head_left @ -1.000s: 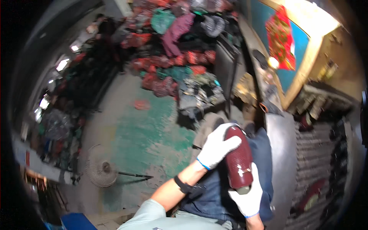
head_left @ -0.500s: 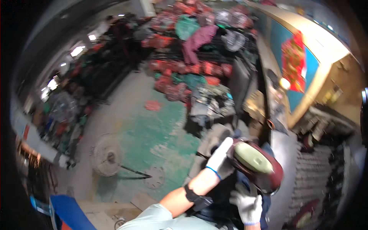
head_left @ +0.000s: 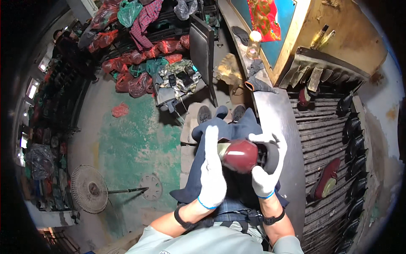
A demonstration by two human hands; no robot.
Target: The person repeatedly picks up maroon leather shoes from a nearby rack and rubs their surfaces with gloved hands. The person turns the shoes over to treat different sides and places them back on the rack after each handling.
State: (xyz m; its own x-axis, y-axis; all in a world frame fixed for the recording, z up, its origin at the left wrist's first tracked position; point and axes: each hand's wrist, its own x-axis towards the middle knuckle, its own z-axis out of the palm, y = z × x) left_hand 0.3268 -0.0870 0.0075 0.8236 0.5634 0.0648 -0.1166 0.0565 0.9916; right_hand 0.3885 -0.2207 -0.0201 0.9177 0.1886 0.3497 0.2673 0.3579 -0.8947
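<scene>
Held over my lap is a shoe [head_left: 240, 156] with a shiny maroon upper, a pale strip at its left end and a dark rounded part at its right. My right hand [head_left: 270, 161], in a white glove, curls round the dark end, thumb below and fingers above. My left hand [head_left: 211, 167], gloved alike, lies flat along the shoe's left end with fingers stretched out; its thumb is hidden. Another maroon shoe with a pale sole [head_left: 327, 180] lies on the slatted rack [head_left: 317, 139] to the right.
Beside my right arm runs a grey metal ledge [head_left: 281, 114], with a dark glove [head_left: 260, 82] and a bottle [head_left: 253, 44] farther along. Several black shoes [head_left: 357, 146] line the rack's right side. A standing fan [head_left: 89, 189] is at left. A chair [head_left: 203, 59] holds clothing ahead.
My view has swung to the right. The shoe has turned, showing its maroon upper instead of its pale sole. My right hand has risen onto it; my left hand's fingers have straightened.
</scene>
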